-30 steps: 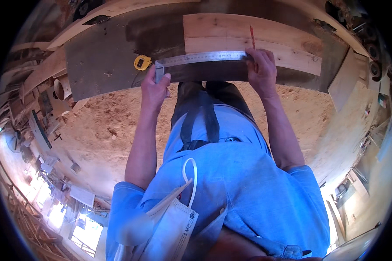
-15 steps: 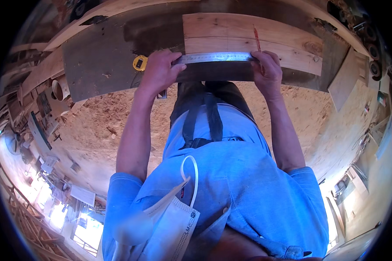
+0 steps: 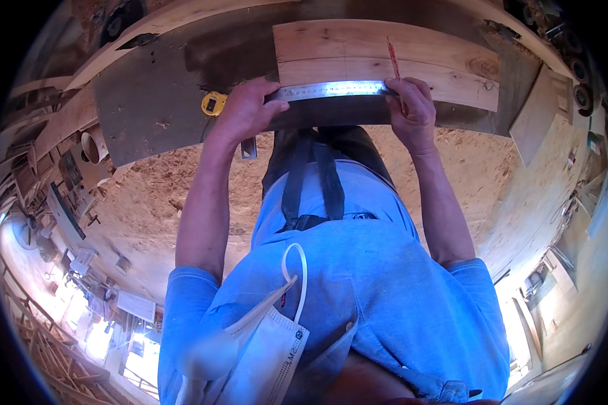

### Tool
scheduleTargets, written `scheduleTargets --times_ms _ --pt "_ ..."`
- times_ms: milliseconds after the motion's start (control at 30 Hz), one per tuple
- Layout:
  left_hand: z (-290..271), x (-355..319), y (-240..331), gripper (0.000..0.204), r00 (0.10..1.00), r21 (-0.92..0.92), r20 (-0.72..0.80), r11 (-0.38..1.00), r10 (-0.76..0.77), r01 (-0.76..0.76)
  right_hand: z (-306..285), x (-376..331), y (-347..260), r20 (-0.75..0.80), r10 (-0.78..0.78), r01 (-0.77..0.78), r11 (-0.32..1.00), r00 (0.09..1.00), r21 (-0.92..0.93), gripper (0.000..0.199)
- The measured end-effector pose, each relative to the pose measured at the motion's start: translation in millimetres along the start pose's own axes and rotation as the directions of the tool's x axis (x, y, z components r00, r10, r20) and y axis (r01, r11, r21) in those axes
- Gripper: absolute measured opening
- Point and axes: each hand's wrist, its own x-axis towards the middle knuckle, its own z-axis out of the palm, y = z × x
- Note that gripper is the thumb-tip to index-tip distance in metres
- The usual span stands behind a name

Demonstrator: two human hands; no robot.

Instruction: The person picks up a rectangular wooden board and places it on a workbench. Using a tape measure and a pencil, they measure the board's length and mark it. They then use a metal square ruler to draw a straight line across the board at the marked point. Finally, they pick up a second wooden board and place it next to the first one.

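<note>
The metal square (image 3: 332,90) lies crosswise in front of the person, its graduated blade running along the near edge of the pale wooden board (image 3: 378,50) on the dark surface (image 3: 148,94). Whether the blade rests on the board or is held slightly above it cannot be told.

The left hand (image 3: 248,111) is closed on the square's left end, just beyond the board's left edge, thumb and forefinger visible at the blade. A grey metal part, apparently the square's stock (image 3: 249,148), projects below this wrist, past the surface's near edge. The right hand (image 3: 412,111) is closed on a red pencil (image 3: 392,57), its fingertips at the blade's right end. The pencil points away from the body; keeping it there presumably leaves the thumb and forefinger able to steady the blade. Support at both ends appears intended to keep the blade from swinging off line.

A yellow tape measure (image 3: 214,103) sits on the surface just beside the left hand, ungripped, evidently within easy reach. Sawdust (image 3: 155,185) covers the floor below.
</note>
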Motion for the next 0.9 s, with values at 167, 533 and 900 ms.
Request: scheduleTargets --times_ms 167,533,900 --pt "-4.8 3.7 -1.1 0.04 0.998 -0.014 0.061 0.999 -0.031 0.032 0.4 2.1 -0.3 -0.011 -0.028 0.028 1.0 1.0 0.005 0.036" --pt "-5.8 5.1 1.4 0.037 0.996 0.008 0.078 0.999 -0.051 0.05 1.5 -1.1 0.6 -0.01 0.016 -0.016 1.0 1.0 0.014 0.036" --pt "-3.5 5.8 -1.2 0.036 0.997 0.065 0.076 0.998 -0.026 0.021 2.7 -4.2 -1.5 -0.031 0.071 -0.07 0.997 0.997 0.033 0.035"
